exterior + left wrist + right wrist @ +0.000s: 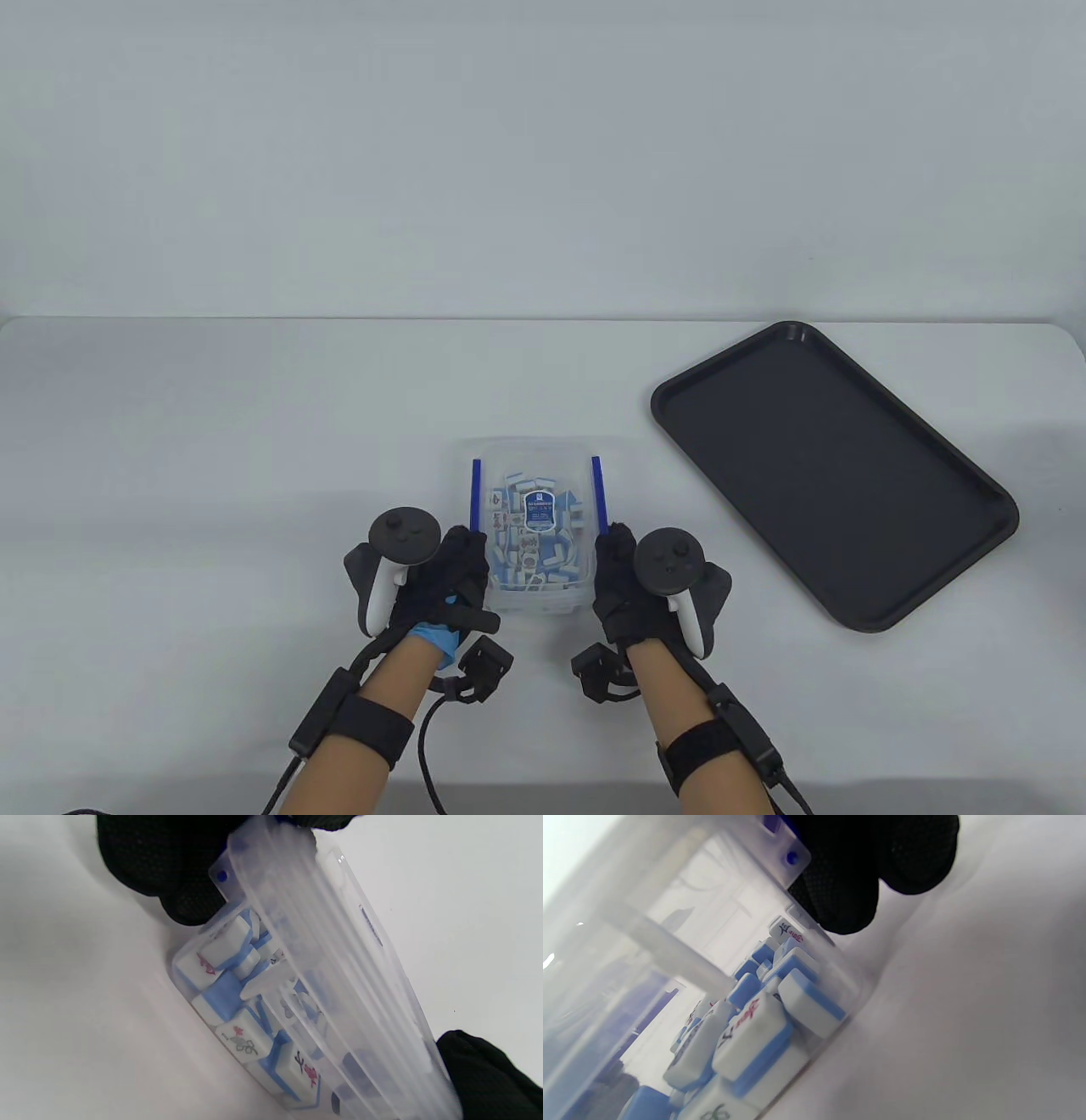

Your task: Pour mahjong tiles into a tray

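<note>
Hands: left hand (pixel 454 577) and right hand (pixel 618 577) clamp the box (pixel 534 526) sides.
Lid: seems on; unclip first.
Pour: carry level to tray (pixel 831 475), tip tiles (pixel 536 543) slowly.

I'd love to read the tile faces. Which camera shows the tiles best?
The right wrist view: the tiles fill it, characters large. The left wrist view shows several through the box wall. The table view shows them tiny.

black gloved fingers (pixel 848 895) of the right hand (pixel 878 861) press the side of a clear plastic box (pixel 683 942) beside a blue-dotted hinge tab (pixel 791 857). blue-backed white mahjong tiles (pixel 755 1035) are heaped inside, against the wall resting on the white table (pixel 967 1027).
</note>
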`<state>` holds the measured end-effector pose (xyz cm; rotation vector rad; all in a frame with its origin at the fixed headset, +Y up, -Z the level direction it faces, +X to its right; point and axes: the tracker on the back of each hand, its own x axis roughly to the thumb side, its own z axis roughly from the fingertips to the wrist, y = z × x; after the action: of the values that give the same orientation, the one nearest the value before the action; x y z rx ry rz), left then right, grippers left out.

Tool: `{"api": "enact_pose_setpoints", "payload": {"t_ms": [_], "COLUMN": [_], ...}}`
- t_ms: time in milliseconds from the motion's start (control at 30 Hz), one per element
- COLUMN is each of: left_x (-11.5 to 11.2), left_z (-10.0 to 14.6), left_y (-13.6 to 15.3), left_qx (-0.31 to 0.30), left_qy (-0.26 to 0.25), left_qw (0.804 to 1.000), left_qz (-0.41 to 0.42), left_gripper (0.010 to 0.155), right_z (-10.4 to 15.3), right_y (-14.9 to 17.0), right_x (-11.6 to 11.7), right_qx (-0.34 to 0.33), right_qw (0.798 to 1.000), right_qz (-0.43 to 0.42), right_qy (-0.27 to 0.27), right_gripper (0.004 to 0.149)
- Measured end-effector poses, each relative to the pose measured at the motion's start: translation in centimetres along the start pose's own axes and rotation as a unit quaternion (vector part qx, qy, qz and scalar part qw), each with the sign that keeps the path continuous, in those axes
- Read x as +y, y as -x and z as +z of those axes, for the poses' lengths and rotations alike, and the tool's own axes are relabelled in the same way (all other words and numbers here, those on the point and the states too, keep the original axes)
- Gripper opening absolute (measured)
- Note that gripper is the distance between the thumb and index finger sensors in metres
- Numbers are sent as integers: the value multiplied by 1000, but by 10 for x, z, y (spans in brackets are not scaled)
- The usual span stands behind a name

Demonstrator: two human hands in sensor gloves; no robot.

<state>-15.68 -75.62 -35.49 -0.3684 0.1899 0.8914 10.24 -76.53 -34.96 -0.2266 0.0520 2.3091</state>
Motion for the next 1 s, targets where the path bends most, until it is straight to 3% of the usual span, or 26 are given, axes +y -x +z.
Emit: {"api": "enact_pose_setpoints", "payload": {"t_ms": [133,233,300,400,600,733,900,1000], "left_x": [-1,1,-1,1,-2,-7,-20,-19], "left_z": [0,-1,-3,-2,4,3,2,1], "left_y": [0,6,15,15,8,2,-3,-4], "left_qx": [-1,23,21,24,-27,-60,-62,-55], "left_qy": [-5,-10,8,9,29,88,181,188], "left_qw": [1000,1000,996,997,998,989,963,955], "left_qz": [-5,8,83,70,53,100,190,221], "left_gripper": [55,53,52,53,74,76,77,77], "right_z": [-2,-5,-7,-5,3,4,5,7], "right_y": [3,13,16,15,8,7,3,-2], "right_x": [-2,-5,-8,-9,-15,-16,-8,-2], "right_qx": [8,32,42,41,13,8,-8,-12], "right_qw": [1000,998,997,998,1000,997,987,976], "right_qz": [-1,-52,-58,-57,-4,-61,-99,-134], "right_qy": [9,-5,0,3,11,-42,-124,-169], "right_gripper": [56,55,54,55,65,67,68,70]}}
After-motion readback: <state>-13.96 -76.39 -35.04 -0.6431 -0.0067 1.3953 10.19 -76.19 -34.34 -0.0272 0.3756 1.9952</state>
